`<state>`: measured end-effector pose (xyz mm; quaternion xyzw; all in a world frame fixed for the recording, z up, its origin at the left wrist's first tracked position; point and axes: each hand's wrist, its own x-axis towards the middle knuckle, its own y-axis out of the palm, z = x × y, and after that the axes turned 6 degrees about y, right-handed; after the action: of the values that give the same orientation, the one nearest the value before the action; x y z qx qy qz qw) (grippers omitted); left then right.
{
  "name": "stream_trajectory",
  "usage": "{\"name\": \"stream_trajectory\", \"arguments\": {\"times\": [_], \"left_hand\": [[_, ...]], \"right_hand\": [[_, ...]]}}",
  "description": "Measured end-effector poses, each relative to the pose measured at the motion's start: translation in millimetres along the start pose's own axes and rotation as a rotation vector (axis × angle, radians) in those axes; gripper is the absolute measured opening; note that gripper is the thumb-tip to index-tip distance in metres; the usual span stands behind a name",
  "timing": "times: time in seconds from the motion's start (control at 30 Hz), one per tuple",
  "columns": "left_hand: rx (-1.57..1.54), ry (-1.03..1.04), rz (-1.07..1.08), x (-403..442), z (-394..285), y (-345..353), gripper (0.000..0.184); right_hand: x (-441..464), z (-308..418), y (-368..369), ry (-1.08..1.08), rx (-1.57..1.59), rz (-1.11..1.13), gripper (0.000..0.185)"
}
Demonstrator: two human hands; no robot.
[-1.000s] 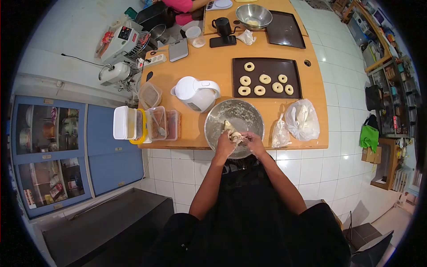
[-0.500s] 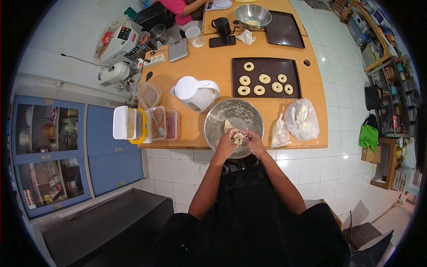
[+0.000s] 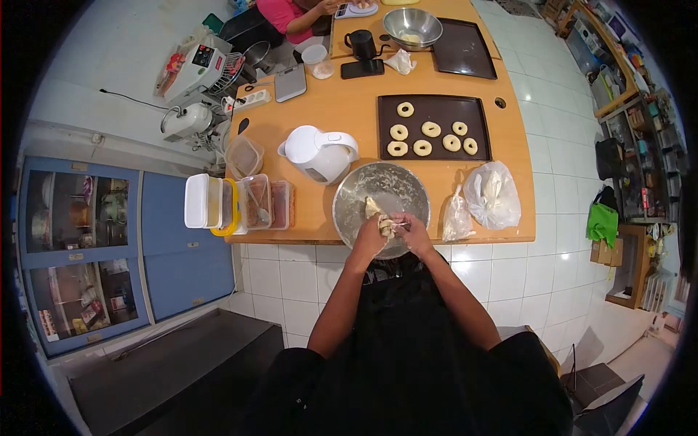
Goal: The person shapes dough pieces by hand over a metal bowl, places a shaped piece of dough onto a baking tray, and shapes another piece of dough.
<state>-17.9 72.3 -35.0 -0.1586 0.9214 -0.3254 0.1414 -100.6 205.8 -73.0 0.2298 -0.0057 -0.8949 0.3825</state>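
Dough [image 3: 386,227] held by left hand [image 3: 371,234], right hand [image 3: 412,233]; grip toward bowl's [image 3: 400,182] near edge, far side open.

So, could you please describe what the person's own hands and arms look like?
The left hand and right hand wear no gloves, and no watch or bracelet shows at either wrist. The black sleeves end around the elbows.

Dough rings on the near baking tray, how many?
8 rings on the near tray: one at back left, three across the middle, four along the front. None look hidden.
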Motion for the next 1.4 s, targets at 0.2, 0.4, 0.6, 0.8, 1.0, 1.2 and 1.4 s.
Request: {"name": "stream_trajectory", "arguments": {"times": [0.2,0.4,0.6,0.8,1.0,1.2,1.4], "left_hand": [[0.015,-0.045,-0.030,-1.0,-13.0,-4.7,0.048],[-0.065,-0.030,-0.056,-0.2,-15.2,-3.5,0.045],[-0.309,-0.102,-0.021,-0.8,-10.1,-1.5,0.038],[-0.161,-0.149,-0.108,0.7,3.2,-2.2,0.035],[-0.449,-0.051,-0.015,7.6,20.4,-6.9,0.036],[-0.320,-0.103,-0.004,12.1,3.1,-23.6,0.032],[-0.276,0.000,0.006,22.2,14.6,-17.4,0.029]], "right_hand": [[1.2,-0.8,-1.5,0.007,-0.119,-0.032,0.030],[-2.7,1.4,-2.8,0.015,-0.082,0.021,0.025],[-3.0,4.9,-3.6,0.025,-0.176,0.007,0.024],[0.3,5.3,13.0,0.037,-0.036,-0.040,0.027],[7.3,6.2,9.0,0.050,-0.042,0.010,0.026],[8.3,22.2,11.3,0.120,-0.155,-0.042,0.024],[4.5,23.5,21.8,0.172,-0.019,-0.151,0.023]]}}
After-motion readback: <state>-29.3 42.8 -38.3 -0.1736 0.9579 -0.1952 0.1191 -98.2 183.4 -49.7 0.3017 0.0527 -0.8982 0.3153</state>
